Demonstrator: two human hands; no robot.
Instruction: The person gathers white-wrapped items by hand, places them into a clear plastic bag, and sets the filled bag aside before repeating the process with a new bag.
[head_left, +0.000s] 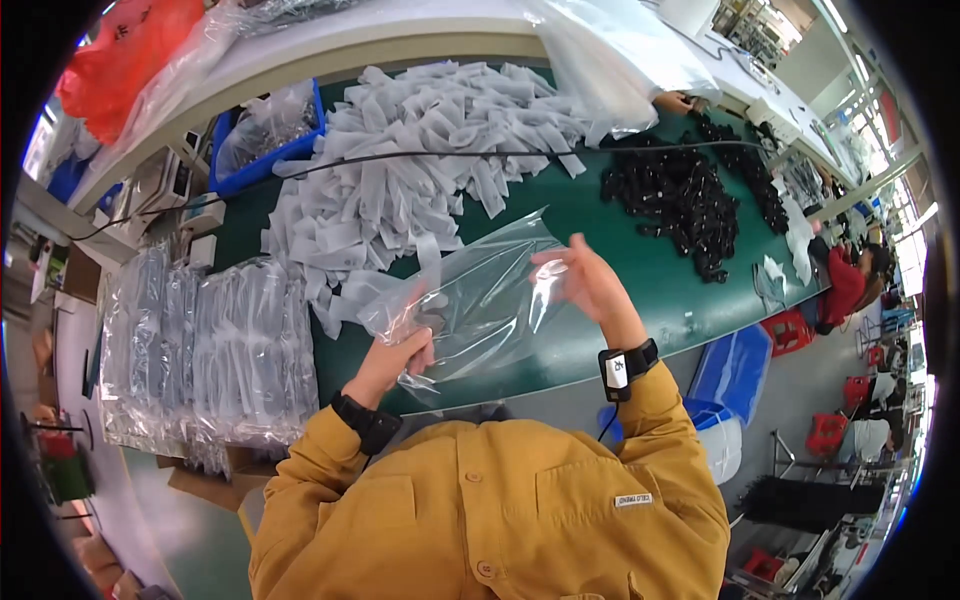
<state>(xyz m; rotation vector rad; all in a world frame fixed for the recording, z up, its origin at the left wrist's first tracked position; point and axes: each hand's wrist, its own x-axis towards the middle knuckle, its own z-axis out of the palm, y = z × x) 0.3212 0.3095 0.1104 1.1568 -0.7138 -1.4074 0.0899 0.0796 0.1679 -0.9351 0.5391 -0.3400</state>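
Observation:
A clear plastic bag (490, 300) is stretched out in front of me, above the near edge of the green table. My left hand (405, 350) is closed on its lower left part, the thumb on top and the other fingers seen through the film. At the bag's right edge is my right hand (592, 285), its fingers stretched and apart, some of them against the film. Beyond the bag lies a large heap of small frosted plastic sleeves (430, 150). The bag looks empty, though glare covers part of it.
Filled clear packs (250, 350) lie in rows at left. A blue bin (268, 135) stands behind them. Black small parts (680, 195) are heaped at right, under a black cable (480, 153). Plastic sheeting (620, 60) hangs from the shelf; another person's hand (673, 102) shows beside it.

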